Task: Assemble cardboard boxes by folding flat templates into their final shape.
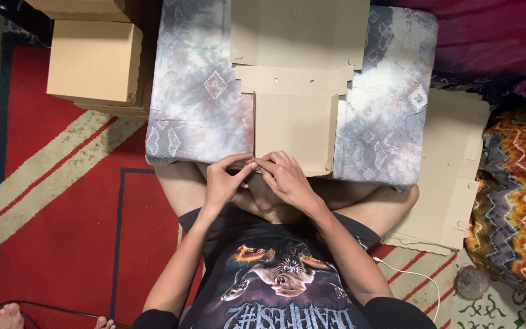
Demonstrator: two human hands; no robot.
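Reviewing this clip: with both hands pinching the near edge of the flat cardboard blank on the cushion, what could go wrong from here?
1. The flat cardboard blank lies on a soft cushion, so folds may come out crooked.
2. The left hand and right hand pinch one small spot; the flap might tear.
3. The white cable beside the leg could snag.

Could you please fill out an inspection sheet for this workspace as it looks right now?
Surface: tie-dye cushion across the person's lap.
Job's things: flat die-cut cardboard blank lying on the cushion.
Clutter: folded cardboard boxes; stack of flat blanks.
Hands: left hand and right hand pinch the blank's near edge.
Cables: white cable; dark cable.
Surroundings: red striped rug; zigzag fabric.
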